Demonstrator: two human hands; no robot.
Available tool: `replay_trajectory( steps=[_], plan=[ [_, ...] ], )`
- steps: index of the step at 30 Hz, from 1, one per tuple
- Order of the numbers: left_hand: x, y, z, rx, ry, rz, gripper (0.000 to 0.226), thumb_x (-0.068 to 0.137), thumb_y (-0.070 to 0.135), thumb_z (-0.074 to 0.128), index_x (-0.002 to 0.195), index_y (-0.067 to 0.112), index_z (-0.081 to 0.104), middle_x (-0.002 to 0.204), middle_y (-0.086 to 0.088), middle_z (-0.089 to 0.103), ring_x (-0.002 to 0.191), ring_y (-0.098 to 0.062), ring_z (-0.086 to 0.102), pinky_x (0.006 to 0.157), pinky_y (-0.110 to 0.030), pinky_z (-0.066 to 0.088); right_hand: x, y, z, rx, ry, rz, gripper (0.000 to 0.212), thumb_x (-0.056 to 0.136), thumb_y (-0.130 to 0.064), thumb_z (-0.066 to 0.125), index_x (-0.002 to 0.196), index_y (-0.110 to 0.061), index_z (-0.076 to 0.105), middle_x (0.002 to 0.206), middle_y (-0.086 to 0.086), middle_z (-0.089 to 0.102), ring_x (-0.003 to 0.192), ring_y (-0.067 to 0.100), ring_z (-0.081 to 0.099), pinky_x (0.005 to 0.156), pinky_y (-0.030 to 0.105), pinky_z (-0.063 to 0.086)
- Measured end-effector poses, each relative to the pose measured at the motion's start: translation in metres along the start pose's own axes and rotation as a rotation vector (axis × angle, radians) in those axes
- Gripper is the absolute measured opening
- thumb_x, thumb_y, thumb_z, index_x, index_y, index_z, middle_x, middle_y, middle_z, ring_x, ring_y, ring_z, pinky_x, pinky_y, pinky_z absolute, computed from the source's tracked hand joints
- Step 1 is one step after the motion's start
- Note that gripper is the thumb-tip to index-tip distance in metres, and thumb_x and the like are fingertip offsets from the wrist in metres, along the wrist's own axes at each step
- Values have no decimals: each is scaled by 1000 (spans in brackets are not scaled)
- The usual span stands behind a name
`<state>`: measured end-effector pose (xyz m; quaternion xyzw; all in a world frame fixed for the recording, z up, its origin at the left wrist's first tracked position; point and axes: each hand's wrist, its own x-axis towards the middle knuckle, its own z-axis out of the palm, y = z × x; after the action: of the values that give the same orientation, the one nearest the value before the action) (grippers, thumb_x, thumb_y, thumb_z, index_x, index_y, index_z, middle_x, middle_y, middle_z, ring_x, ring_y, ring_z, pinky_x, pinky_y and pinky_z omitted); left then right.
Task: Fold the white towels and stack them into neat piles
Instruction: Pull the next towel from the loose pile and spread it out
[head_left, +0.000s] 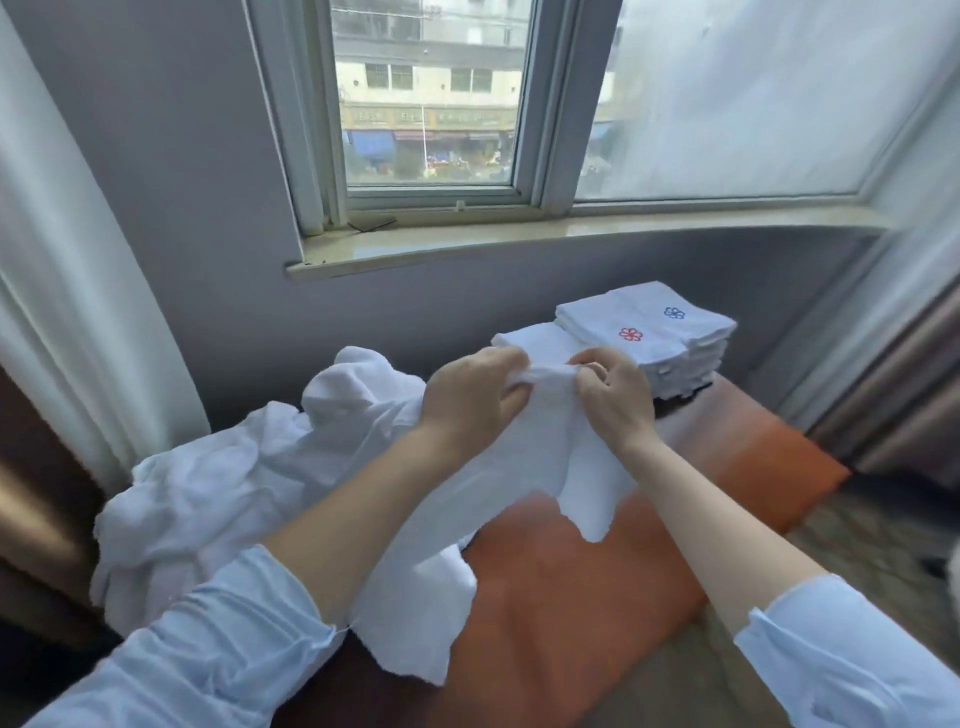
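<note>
The left hand (467, 395) and right hand (613, 395), close together, each pinch the top edge of a white towel (545, 457) hanging over the orange table (571, 597). It looks light and limp, and is best gripped at the corners. An unfolded heap (208, 483) lies at nine o'clock, a folded stack (654, 332) at one.

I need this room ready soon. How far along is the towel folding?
Done: a tall folded stack and a lower pile beside it stand at the far end of the orange bench. In hand: the left hand and right hand pinch the top edge of one unfolded towel, hanging loose. Left: a rumpled heap of towels on the left, so a good share seems to remain.
</note>
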<state>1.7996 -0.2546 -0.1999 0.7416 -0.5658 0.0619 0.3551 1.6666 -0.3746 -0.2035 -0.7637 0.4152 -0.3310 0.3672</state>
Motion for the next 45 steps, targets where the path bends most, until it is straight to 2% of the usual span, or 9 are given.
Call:
replay_trajectory(
  steps=[4,10,16,19,27,31,37,42,45],
  plan=[
    [9,28,51,49,-113,-99,19,90,33,59,106,21,61,99,-2,68,89,-29,62,69,-35,45,18,50,-32,-161,-40,-42,24,85,-11,52,80,-34,60,99,-7,57,86,12,53,75,28,37],
    [14,76,141,32,-331,-249,23,91,40,55,110,27,58,101,3,67,97,-23,62,71,-31,40,46,142,-83,-377,-198,-39,21,89,-14,47,86,-27,63,91,-9,50,89,28,55,78,31,32],
    [2,83,202,53,-525,-356,43,93,52,53,131,32,54,128,9,60,116,-14,57,91,-34,46,78,211,-114,-616,-349,-35,32,90,-9,44,99,-26,71,110,0,56,105,26,56,98,35,30],
    [-12,69,210,103,-505,-435,41,96,44,52,135,29,53,135,10,55,124,-10,51,96,-30,44,86,227,-110,-676,-470,-81,36,89,-9,47,108,-28,71,120,-2,57,111,23,56,94,33,35],
    [-38,40,178,306,-287,-572,32,93,27,55,125,26,59,128,8,56,123,-15,48,94,-34,44,64,203,-34,-305,-814,-124,36,90,-16,51,122,-25,65,126,-6,60,115,14,57,98,35,47],
    [-48,27,149,369,-64,-591,31,92,26,59,122,23,62,122,5,59,117,-17,51,91,-31,43,56,168,5,-157,-891,-123,43,89,-25,56,131,-30,57,125,-10,61,111,11,59,91,33,49],
    [-56,-8,107,344,35,-774,33,100,33,46,130,22,56,137,2,50,124,-20,47,98,-36,44,59,111,60,7,-887,-81,49,96,-40,53,143,-31,44,142,-8,51,123,12,53,95,30,40],
    [-61,-52,85,125,-70,-1127,47,104,38,34,150,29,29,156,2,20,130,-22,45,102,-43,44,73,88,105,-119,-882,45,71,91,-62,44,153,-30,28,155,1,37,137,23,42,102,40,37],
    [-69,-78,82,24,-208,-1248,66,101,37,41,156,30,5,158,-4,7,127,-26,47,98,-36,44,71,86,130,-219,-948,124,82,87,-65,47,156,-30,20,160,9,27,143,32,33,112,47,34]
  ],
)
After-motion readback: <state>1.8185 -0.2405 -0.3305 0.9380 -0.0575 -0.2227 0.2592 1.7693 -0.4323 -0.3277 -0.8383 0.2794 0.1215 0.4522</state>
